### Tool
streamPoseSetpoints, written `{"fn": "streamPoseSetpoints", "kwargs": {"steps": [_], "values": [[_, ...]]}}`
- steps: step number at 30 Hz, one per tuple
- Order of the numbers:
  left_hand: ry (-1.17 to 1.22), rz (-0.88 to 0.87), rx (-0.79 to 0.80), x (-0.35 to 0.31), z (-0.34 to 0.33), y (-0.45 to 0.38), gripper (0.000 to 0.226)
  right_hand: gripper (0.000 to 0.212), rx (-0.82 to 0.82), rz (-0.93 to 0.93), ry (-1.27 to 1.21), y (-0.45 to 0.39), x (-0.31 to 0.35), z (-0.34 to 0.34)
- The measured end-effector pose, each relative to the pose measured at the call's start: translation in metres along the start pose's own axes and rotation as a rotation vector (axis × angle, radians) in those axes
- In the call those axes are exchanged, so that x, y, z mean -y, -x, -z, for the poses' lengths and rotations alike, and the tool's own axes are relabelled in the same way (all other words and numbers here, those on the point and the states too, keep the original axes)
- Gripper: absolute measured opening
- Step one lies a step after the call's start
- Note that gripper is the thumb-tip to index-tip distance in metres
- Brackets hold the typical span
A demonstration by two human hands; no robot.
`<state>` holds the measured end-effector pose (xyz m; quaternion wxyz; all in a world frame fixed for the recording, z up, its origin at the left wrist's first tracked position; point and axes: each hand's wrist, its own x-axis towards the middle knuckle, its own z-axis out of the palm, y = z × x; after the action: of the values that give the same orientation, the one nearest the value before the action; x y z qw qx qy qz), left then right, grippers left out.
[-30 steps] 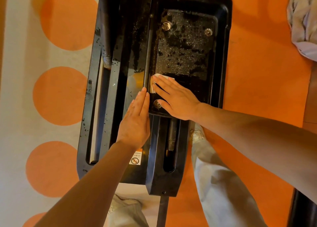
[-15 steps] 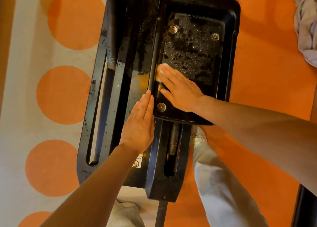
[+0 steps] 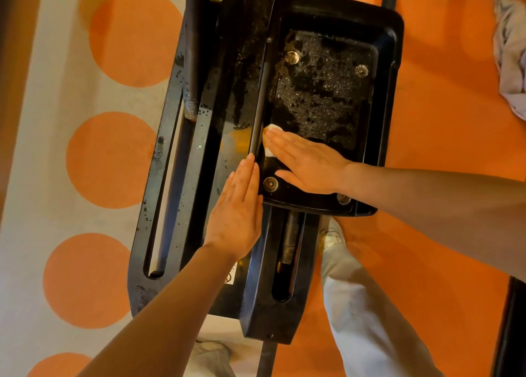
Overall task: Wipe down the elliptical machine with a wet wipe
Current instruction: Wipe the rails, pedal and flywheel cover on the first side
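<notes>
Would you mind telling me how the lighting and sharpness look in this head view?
Head view: warm orange cast; glare glints off wet droplets on the black pedal; slight softness at the right hand over the wipe; frame edges bow from the wide lens.

1. The wet wipe (image 3: 270, 140) is mostly hidden under the right hand (image 3: 308, 167). Only a small white bit peeks out by the fingertips.
2. A sticker (image 3: 231, 274) on the elliptical machine (image 3: 256, 305) is half covered by the left arm. Its words are too small to read.
3. A pale cloth (image 3: 511, 54) is cut off by the right edge.
4. The machine's top runs past the top edge.
5. A foot (image 3: 212, 349) is partly hidden below the machine.
</notes>
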<state>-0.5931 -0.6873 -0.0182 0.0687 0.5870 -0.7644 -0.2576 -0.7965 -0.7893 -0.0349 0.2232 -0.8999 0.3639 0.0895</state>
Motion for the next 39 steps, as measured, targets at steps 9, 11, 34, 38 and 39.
{"fn": "streamPoseSetpoints", "kwargs": {"steps": [9, 11, 34, 38, 39], "values": [[0.021, 0.061, 0.001, -0.008, -0.002, -0.004, 0.059, 0.067, -0.066, -0.246, -0.036, -0.053, -0.033, 0.029], [0.012, 0.069, 0.003, -0.010, -0.003, -0.003, 0.059, 0.064, -0.066, -0.223, -0.082, -0.048, -0.033, 0.027], [-0.049, 0.056, 0.006, -0.013, 0.002, -0.058, 0.061, 0.061, -0.024, -0.318, -0.010, -0.088, -0.083, 0.051], [-0.025, 0.077, 0.018, -0.014, 0.002, -0.063, 0.062, 0.061, -0.022, -0.328, 0.022, -0.099, -0.097, 0.061], [-0.027, 0.080, 0.018, -0.015, 0.002, -0.064, 0.061, 0.061, -0.029, -0.331, 0.021, -0.099, -0.098, 0.062]]}}
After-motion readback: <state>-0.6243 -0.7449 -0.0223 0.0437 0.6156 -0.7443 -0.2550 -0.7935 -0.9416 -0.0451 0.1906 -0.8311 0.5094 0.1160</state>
